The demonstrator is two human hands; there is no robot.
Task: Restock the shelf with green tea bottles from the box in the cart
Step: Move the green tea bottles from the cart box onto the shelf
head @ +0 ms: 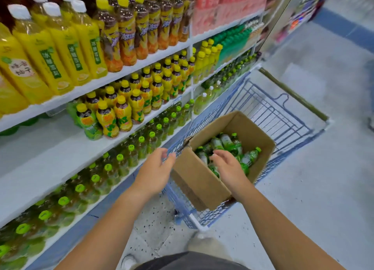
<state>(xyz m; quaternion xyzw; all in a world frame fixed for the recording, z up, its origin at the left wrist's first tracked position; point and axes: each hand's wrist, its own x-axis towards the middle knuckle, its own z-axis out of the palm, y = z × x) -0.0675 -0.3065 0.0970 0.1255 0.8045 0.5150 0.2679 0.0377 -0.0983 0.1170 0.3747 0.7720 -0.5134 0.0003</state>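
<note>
An open cardboard box point(199, 180) sits in a blue wire cart point(283, 116) and holds several green tea bottles point(228, 144) with green caps, lying loose. My right hand point(227, 165) hovers over the box's near side, fingers relaxed, holding nothing. My left hand point(156, 167) floats just left of the box, by the cart's rim, fingers loosely spread and empty. The bottom shelf point(60, 176) on the left carries rows of green-capped tea bottles point(119, 160).
Upper shelves hold yellow juice bottles point(60, 47) and yellow-capped tea bottles point(113, 116). A bare stretch of white shelf point(40, 148) lies at the left of the middle tier. The cart's handle point(293, 93) points away. Speckled floor spreads to the right.
</note>
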